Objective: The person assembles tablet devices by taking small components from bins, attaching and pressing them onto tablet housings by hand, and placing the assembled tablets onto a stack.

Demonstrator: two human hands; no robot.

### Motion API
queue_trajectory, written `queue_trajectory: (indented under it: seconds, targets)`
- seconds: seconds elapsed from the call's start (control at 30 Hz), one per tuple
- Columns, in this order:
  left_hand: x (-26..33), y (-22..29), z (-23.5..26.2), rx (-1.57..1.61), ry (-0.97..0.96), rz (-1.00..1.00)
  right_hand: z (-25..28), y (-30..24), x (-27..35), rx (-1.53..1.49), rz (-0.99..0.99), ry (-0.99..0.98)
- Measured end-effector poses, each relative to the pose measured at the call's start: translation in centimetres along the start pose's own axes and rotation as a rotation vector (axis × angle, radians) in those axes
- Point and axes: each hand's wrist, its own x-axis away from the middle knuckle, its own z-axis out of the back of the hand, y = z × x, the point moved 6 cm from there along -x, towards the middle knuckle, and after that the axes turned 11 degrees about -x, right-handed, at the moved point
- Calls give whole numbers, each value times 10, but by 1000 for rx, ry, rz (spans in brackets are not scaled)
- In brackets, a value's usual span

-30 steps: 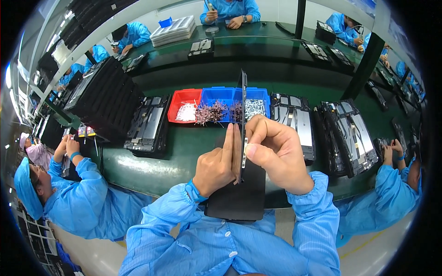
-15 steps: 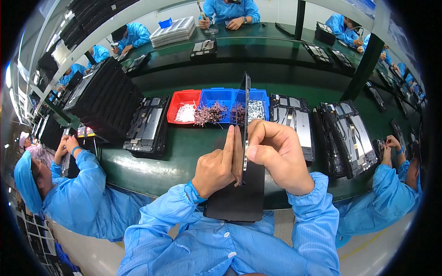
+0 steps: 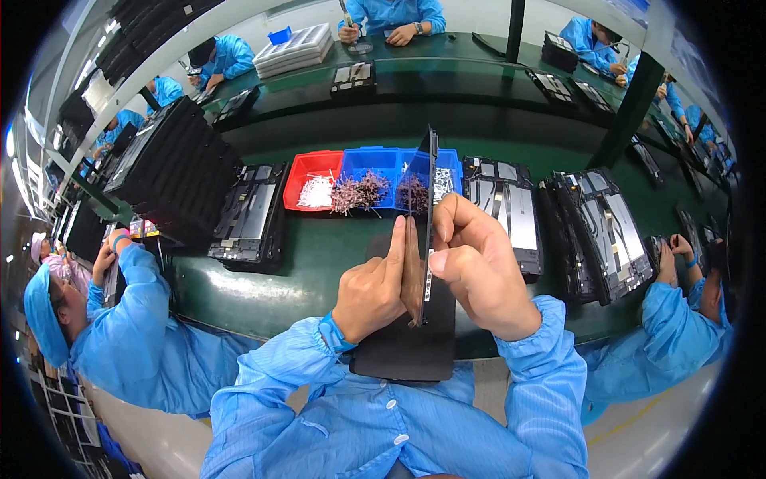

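A thin tablet (image 3: 432, 180) stands on edge before me, seen almost side-on, its glossy face to the left and some small bright parts along its right side. My left hand (image 3: 369, 281) supports it, index finger stretched along the glossy face; the other fingers are partly hidden. At the tablet's right side my right hand (image 3: 487, 275) is closed, thumb and curled index finger together at the edge. Anything between those fingertips is too small to make out. Below both hands lies a black pad (image 3: 403, 351).
Beyond the tablet stand a red bin (image 3: 292, 191) of white pieces and blue bins (image 3: 371, 154) of purplish and white pieces. Opened tablets are stacked to the left (image 3: 251, 211) and right (image 3: 511, 215), with a taller black stack (image 3: 171, 168) farther left. Co-workers sit on both sides and opposite.
My right hand's fingers have shifted slightly at the tablet's edge, the index finger lifting a little. The left hand keeps its hold. The whole view has moved slightly.
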Motion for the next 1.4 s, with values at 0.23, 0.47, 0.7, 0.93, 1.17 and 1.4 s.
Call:
queue_trajectory:
  seconds: [0.23,0.47,0.7,0.93,1.17,1.4]
  targets:
    - [0,0,2,4,20,-109,-11,19,16,-123,161,-24]
    - [7,-17,7,229,13,33,-5,-2,9,193,265,-29]
    - [22,-27,24,1006,-222,201,59,5,35,858,206,177]
    - [81,-32,-15,1167,-681,907,92,81,121,586,92,568]
    - [90,-71,-34,1197,-540,728,65,112,117,73,-58,632]
    - [63,-101,-53,1415,-1014,446,-25,133,107,-272,-446,173]
